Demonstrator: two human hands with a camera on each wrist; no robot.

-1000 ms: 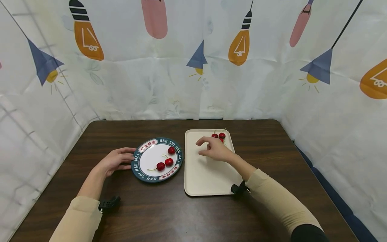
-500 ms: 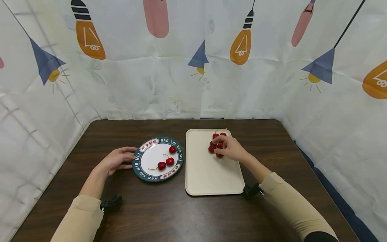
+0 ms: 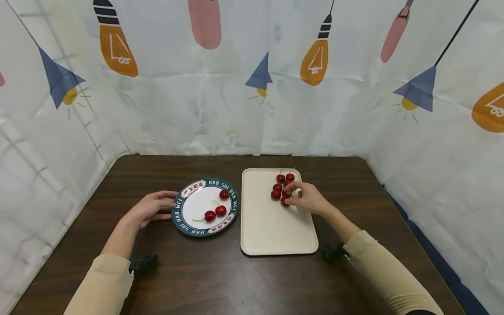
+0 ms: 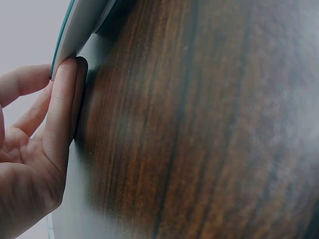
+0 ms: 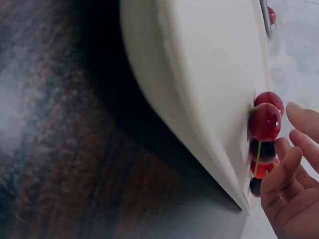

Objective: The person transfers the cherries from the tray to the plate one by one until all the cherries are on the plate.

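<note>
Left hand (image 3: 151,209): fingers relaxed, straight, resting on the surface (image 3: 220,280), tips touching the plate (image 3: 180,222) rim; three cherries lie on it. Right hand (image 3: 309,197): fingers curled over the cherry cluster (image 3: 280,189) at the tray's (image 3: 271,236) far right, pinching one cherry (image 3: 284,201). Risk: round fruit may slip from the pinch, or neighbours roll when nudged.

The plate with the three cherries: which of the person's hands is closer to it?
Left. The left hand rests on the table with fingertips against the plate rim. The right hand is over the cream tray, among the cherries there.
</note>
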